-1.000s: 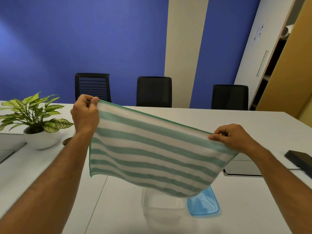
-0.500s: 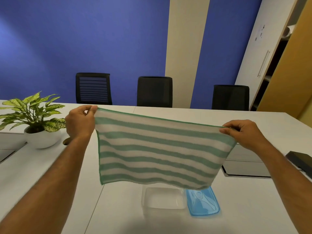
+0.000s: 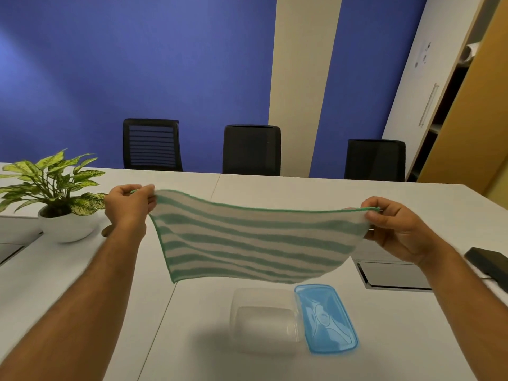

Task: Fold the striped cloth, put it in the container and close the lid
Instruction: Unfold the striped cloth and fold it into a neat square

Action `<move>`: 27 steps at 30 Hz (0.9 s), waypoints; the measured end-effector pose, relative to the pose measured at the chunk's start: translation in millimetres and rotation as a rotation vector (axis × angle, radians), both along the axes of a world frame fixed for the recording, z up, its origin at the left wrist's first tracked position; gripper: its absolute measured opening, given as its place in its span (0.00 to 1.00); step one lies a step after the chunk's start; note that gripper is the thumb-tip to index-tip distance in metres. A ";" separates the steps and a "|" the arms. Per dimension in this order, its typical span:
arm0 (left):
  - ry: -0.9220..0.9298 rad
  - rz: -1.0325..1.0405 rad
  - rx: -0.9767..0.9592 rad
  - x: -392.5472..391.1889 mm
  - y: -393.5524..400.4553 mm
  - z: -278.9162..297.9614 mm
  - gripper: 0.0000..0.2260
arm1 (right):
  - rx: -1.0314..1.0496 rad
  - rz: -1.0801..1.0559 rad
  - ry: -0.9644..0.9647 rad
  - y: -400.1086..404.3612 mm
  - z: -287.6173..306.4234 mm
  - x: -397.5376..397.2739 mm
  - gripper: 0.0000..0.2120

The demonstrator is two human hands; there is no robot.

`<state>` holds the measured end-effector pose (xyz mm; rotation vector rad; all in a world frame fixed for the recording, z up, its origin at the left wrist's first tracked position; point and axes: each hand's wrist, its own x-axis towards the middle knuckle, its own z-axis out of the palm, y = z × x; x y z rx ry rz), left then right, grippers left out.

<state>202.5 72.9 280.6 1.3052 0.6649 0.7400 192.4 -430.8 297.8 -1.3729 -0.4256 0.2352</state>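
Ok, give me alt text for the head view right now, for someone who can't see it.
Two bare hands, left hand and right hand, hold a green-and-white striped cloth spread by its top corners above a white table. Below it sit an open clear container and, beside it, its blue lid; a potted plant stands at left.

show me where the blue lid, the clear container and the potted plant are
blue lid [image 3: 326, 318]: head view, on the middle of its top face.
clear container [image 3: 264, 321]: head view, on its open inside, left of the lid.
potted plant [image 3: 67, 227]: head view, on the white pot's front wall.
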 end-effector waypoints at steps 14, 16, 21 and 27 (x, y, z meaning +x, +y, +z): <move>-0.094 -0.657 0.580 -3.3 -117.8 34.8 0.09 | -0.350 0.146 -0.184 83.8 32.6 -8.4 0.10; -0.124 -0.736 0.633 -9.2 -139.7 42.6 0.11 | -0.360 0.081 -0.250 95.7 40.1 -9.5 0.10; -0.177 -0.854 0.807 -24.5 -178.2 56.9 0.11 | -0.302 -0.106 -0.350 111.6 50.3 -9.4 0.13; -0.263 -0.903 0.854 -34.4 -192.1 60.7 0.09 | -0.212 -0.266 -0.386 114.5 51.4 -7.6 0.16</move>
